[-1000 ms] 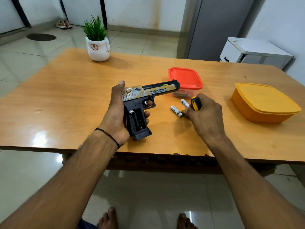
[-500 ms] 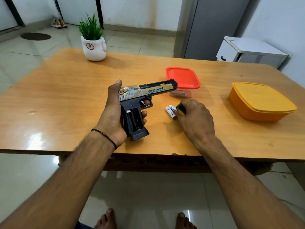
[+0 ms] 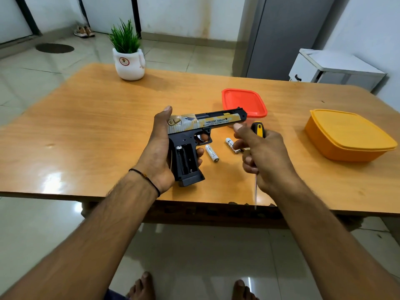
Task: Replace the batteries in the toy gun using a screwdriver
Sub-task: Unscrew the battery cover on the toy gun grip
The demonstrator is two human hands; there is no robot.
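My left hand point(image 3: 159, 148) grips the toy gun point(image 3: 194, 135) by its black handle, barrel pointing right, above the wooden table point(image 3: 86, 131). The battery bay in the grip lies uncovered and looks mostly empty. My right hand point(image 3: 263, 154) is shut on a screwdriver point(image 3: 257, 129); its yellow and black handle sticks up past my thumb and the thin shaft points down toward the table's near edge. One white battery point(image 3: 211, 153) lies on the table just right of the gun's grip. A second battery point(image 3: 232, 145) lies beside my right fingers, partly hidden by them.
A small box with a red lid point(image 3: 243, 101) stands behind the gun's muzzle. An orange lidded box point(image 3: 348, 135) sits at the right. A potted plant point(image 3: 128, 57) stands at the far left of the table. Bare feet show on the tiled floor below.
My right hand has lifted off the table with the screwdriver, leaving the two batteries lying apart. The left hand keeps the gun in about the same place.
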